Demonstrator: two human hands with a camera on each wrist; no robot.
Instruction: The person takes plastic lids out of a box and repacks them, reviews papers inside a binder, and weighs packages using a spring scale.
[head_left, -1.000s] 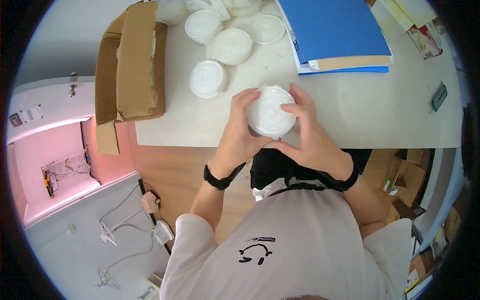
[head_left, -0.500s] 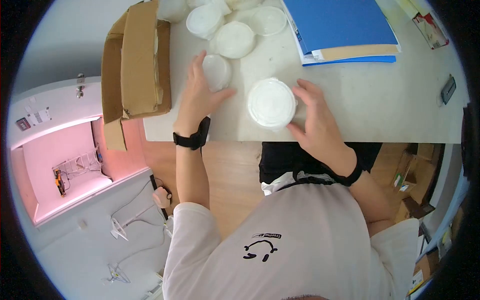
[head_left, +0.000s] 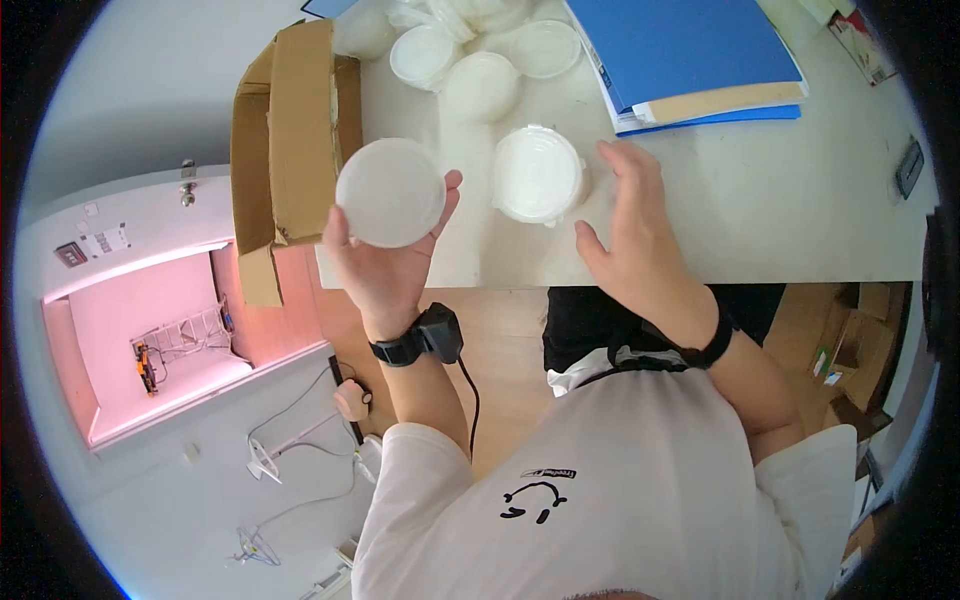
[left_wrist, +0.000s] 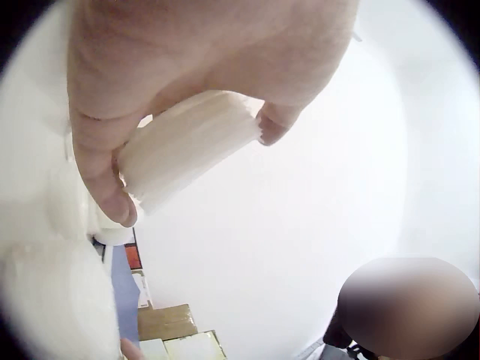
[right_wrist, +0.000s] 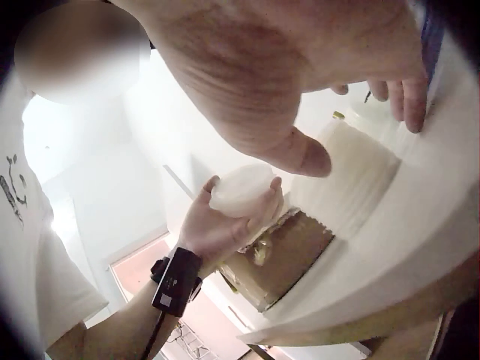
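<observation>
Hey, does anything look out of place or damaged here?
The cardboard box has a flap jutting past the table's left edge, which looks untidy. The left hand's white container and the white tub near the right hand show no obvious damage.

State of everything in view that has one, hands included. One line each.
left hand: holding a container
raised white container: gripped, off the table; contents not visible
right hand: holding nothing, beside the near white container
near white container: resting on the table
rear white containers: grouped on the table
cardboard box: open, one flap out
blue binder: closed, lying flat
</observation>
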